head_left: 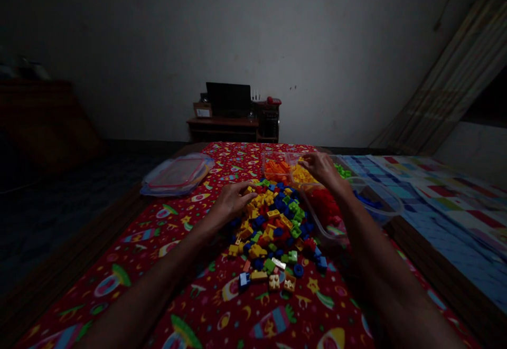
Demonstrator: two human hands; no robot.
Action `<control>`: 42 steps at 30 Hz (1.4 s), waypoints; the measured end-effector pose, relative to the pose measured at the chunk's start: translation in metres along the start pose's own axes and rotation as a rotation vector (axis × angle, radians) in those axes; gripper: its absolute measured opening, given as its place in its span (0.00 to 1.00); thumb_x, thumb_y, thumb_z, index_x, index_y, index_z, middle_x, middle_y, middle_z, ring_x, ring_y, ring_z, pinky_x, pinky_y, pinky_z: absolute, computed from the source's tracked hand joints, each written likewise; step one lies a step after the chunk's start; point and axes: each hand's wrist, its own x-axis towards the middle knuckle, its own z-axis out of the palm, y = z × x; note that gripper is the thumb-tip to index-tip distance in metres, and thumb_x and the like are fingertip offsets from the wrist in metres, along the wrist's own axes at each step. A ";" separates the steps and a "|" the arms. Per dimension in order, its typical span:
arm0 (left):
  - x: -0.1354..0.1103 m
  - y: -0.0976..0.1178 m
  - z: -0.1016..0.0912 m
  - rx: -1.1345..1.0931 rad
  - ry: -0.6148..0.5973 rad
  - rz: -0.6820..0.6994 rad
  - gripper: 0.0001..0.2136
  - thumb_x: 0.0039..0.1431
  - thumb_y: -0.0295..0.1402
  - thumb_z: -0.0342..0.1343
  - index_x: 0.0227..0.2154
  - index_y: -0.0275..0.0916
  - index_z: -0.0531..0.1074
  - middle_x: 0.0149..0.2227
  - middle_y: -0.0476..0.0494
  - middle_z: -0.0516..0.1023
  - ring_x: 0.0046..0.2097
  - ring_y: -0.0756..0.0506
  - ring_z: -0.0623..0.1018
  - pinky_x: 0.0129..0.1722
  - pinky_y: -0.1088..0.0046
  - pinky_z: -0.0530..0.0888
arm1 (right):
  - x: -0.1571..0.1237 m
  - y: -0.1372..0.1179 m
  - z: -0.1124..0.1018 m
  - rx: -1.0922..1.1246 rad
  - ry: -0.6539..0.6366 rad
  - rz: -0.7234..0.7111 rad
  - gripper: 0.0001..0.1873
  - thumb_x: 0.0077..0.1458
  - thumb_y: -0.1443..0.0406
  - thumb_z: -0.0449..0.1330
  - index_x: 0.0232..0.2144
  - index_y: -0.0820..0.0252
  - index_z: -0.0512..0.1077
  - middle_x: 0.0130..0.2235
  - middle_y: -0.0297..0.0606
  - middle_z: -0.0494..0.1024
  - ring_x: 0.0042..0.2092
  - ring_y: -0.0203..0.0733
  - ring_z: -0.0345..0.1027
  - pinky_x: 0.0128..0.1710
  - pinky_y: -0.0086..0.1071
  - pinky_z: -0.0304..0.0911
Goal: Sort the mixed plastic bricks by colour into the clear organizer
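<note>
A mixed pile of plastic building bricks [273,219] in yellow, blue, green, red and orange lies on the red patterned cloth. My left hand [233,200] is at the pile's far left side, thumb and index finger closed around a yellow building brick [250,189]. Over the box of yellow bricks [301,176], my right hand [320,168] is pinched, with a bit of yellow showing at its fingertips. Orange bricks [277,169] fill the box to its left. Red bricks [325,205] lie in a nearer clear box, partly behind my right forearm.
Green bricks [342,170] and blue bricks [366,199] sit in clear containers at the right. Stacked plastic lids [177,175] rest on the cloth at the left. Beyond the cloth, a monitor [228,99] stands on a low desk [224,123] by the wall.
</note>
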 end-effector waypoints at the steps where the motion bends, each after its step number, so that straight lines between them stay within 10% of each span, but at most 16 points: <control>1: 0.000 -0.001 0.000 0.043 -0.009 0.015 0.15 0.52 0.39 0.55 0.38 0.37 0.78 0.32 0.45 0.80 0.33 0.45 0.77 0.33 0.72 0.70 | 0.003 0.001 -0.001 -0.039 -0.010 0.023 0.14 0.57 0.62 0.58 0.40 0.66 0.75 0.36 0.49 0.79 0.38 0.44 0.71 0.34 0.30 0.58; 10: -0.001 -0.012 0.011 0.077 -0.085 0.191 0.14 0.51 0.34 0.57 0.41 0.39 0.76 0.41 0.43 0.79 0.42 0.43 0.77 0.43 0.70 0.72 | -0.052 -0.072 0.019 0.055 -0.287 -0.325 0.09 0.58 0.63 0.56 0.37 0.62 0.74 0.31 0.40 0.75 0.31 0.37 0.65 0.30 0.29 0.54; 15: -0.005 -0.017 0.014 0.081 -0.067 0.224 0.15 0.53 0.31 0.52 0.43 0.38 0.76 0.42 0.42 0.79 0.44 0.42 0.77 0.46 0.68 0.71 | -0.074 -0.076 0.046 0.089 -0.190 -0.479 0.08 0.58 0.68 0.55 0.41 0.63 0.70 0.38 0.43 0.72 0.39 0.40 0.63 0.38 0.31 0.55; 30: -0.009 0.015 0.004 -0.603 -0.053 -0.208 0.27 0.46 0.43 0.59 0.48 0.32 0.72 0.21 0.53 0.68 0.25 0.50 0.69 0.24 0.77 0.65 | -0.065 -0.075 0.035 0.212 -0.233 -0.446 0.16 0.58 0.65 0.55 0.49 0.61 0.70 0.41 0.45 0.75 0.42 0.42 0.66 0.39 0.32 0.57; 42: -0.009 0.018 -0.001 -0.618 0.010 -0.170 0.24 0.47 0.46 0.59 0.43 0.33 0.74 0.24 0.49 0.72 0.27 0.49 0.71 0.27 0.76 0.66 | -0.043 -0.073 0.034 0.788 -0.494 -0.233 0.23 0.53 0.70 0.55 0.52 0.59 0.69 0.34 0.36 0.78 0.32 0.35 0.70 0.31 0.27 0.63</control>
